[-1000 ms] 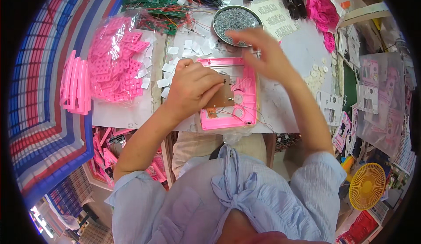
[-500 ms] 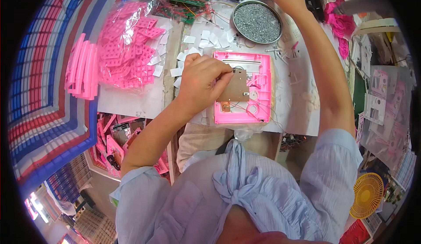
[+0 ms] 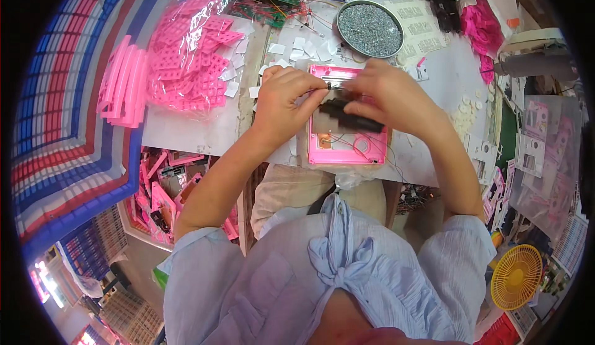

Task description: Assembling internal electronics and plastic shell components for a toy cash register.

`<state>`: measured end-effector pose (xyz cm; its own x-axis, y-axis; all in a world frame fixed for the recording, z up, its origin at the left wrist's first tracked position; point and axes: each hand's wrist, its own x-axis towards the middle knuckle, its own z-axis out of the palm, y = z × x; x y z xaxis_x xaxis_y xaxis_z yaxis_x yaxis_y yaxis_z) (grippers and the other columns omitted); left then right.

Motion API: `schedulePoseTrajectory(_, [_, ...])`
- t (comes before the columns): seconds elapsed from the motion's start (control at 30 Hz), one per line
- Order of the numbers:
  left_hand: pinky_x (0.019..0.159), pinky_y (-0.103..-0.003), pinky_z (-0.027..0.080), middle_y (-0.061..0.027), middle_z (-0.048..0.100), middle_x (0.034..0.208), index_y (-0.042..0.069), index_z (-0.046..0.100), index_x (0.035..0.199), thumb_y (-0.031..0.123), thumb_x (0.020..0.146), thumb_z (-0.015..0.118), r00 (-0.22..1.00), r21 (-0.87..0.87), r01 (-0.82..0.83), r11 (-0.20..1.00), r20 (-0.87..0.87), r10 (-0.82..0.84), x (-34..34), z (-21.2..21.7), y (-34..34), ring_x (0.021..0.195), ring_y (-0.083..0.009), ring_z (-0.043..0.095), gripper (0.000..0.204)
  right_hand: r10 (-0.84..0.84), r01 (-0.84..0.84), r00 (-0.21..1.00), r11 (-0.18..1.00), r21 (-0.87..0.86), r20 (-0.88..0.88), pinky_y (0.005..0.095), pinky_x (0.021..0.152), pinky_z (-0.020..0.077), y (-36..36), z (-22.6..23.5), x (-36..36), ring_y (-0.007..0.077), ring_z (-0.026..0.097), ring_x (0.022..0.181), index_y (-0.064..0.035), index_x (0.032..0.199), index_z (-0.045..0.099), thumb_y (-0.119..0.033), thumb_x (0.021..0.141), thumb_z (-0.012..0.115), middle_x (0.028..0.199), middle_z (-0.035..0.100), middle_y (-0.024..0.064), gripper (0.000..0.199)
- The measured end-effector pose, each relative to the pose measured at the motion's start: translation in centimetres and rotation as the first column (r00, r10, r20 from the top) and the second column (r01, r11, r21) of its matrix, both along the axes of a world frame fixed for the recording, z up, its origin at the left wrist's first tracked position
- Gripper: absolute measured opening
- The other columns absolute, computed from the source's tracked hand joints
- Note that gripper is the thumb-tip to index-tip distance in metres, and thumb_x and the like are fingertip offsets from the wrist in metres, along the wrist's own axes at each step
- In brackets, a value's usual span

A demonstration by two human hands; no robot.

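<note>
A pink plastic frame [image 3: 347,150] with thin wires inside lies on the white table [image 3: 198,134] in front of me. My left hand [image 3: 286,100] rests on its left side and pinches something small over it. My right hand [image 3: 387,94] holds a black oblong part [image 3: 350,119] above the frame, its fingertips meeting those of the left hand. What the fingers pinch between them is too small to tell.
A round metal tin of small grey bits [image 3: 370,29] stands behind the frame. A clear bag of pink parts [image 3: 186,54] and stacked pink strips [image 3: 121,88] lie at the left. Small white squares [image 3: 297,48] are scattered about. A box of pink pieces [image 3: 167,190] sits below the table edge.
My right hand has come back from the far side of the table, past the tin, and now holds a black part over the frame. The left hand stayed on the frame.
</note>
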<state>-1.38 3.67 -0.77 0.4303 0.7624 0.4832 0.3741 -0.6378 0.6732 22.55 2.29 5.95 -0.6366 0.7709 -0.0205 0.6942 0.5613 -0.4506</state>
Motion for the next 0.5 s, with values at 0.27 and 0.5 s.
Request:
schedulePoseTrajectory(0.27, [0.082, -0.036, 0.04, -0.0017, 0.07, 0.085, 0.011, 0.071, 0.091, 0.011, 0.082, 0.077, 0.992, 0.064, 0.108, 0.992, -0.075, -0.103, 0.2, -0.4, 0.6, 0.077, -0.0199, 0.063, 0.011, -0.112, 0.159, 0.948, 0.977, 0.14, -0.297, 0.0448, 0.096, 0.0477, -2.6, -2.5, -1.3, 0.0362, 0.053, 0.113, -0.0061, 0.124, 0.067, -0.031, 0.081, 0.08, 0.122, 0.063, 0.0139, 0.052])
schedulePoseTrajectory(0.5, [0.082, -0.038, 0.039, -0.0015, 0.067, 0.079, 0.013, 0.07, 0.087, 0.015, 0.081, 0.077, 0.992, 0.058, 0.091, 0.994, -0.095, -0.085, 0.0, 0.9, 0.7, 0.077, -0.0205, 0.062, 0.009, -0.163, 0.202, 0.953, 0.97, 0.135, -0.257, 0.0454, 0.096, 0.0484, -3.2, -1.5, 0.8, 0.0357, 0.054, 0.111, -0.0111, 0.135, 0.057, -0.029, 0.075, 0.081, 0.117, 0.062, 0.0137, 0.066])
